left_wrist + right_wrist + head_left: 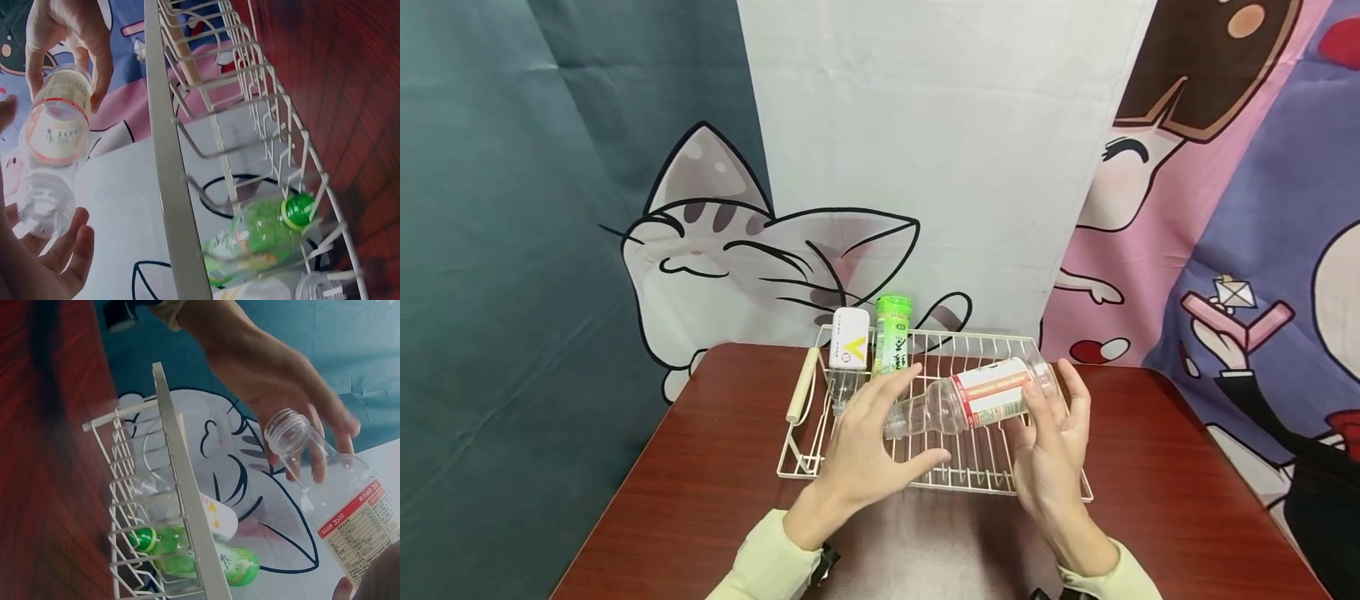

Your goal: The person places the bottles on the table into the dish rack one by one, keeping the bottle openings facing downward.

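A clear plastic bottle (992, 392) with a red, white and orange label is held in the air, tilted, its open capless neck toward the left. My right hand (1048, 454) grips it near the base, thumb on one side and fingers on the other, as the left wrist view also shows. Beside the neck, my left hand (865, 450) has its thumb and fingers spread apart; the right wrist view shows its fingers (319, 459) behind the neck, and contact is unclear. Below the bottle stands a cream wire basket (803, 385).
In the basket's left part lie a clear bottle with a white and yellow label (850, 337) and a green tea bottle (892, 337), bases toward the back. A reddish-brown table (700, 467) bears the basket. A cartoon cloth (955, 167) hangs behind.
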Action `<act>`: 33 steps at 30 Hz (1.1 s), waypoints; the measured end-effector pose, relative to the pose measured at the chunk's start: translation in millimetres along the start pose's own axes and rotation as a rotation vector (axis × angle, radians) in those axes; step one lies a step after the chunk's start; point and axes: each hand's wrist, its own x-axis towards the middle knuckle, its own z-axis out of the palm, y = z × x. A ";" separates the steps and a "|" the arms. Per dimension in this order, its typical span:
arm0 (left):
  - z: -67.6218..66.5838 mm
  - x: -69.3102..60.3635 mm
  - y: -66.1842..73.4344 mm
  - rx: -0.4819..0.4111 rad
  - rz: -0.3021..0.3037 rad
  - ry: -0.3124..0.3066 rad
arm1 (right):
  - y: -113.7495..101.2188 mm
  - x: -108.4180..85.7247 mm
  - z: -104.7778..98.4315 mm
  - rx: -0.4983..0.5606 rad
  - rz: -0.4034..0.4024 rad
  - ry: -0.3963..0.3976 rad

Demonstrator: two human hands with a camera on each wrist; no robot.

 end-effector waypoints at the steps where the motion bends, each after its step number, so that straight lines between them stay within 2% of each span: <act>1: -2.3 -1.8 -1.2 0.006 0.004 0.012 | -0.3 0.8 -0.1 0.010 0.000 0.001; 7: -22.5 -18.4 -15.3 0.090 -0.006 0.058 | -0.7 3.0 0.0 0.018 0.008 0.019; 13: -48.1 -47.3 -43.0 0.169 -0.116 0.071 | -2.1 4.3 -2.9 -0.005 0.009 0.021; 16: -56.0 -61.1 -55.1 0.197 -0.174 0.068 | -3.6 6.2 -4.2 -0.014 0.001 0.022; 22: -59.2 -79.0 -68.0 0.231 -0.254 0.059 | -5.8 9.3 -3.9 -0.023 -0.008 0.024; 27: -56.7 -84.0 -75.4 0.197 -0.298 0.048 | -6.5 10.0 -4.0 -0.024 -0.014 0.018; 33: -52.0 -87.9 -82.7 0.189 -0.346 -0.023 | -7.4 12.3 -5.6 -0.038 -0.021 0.020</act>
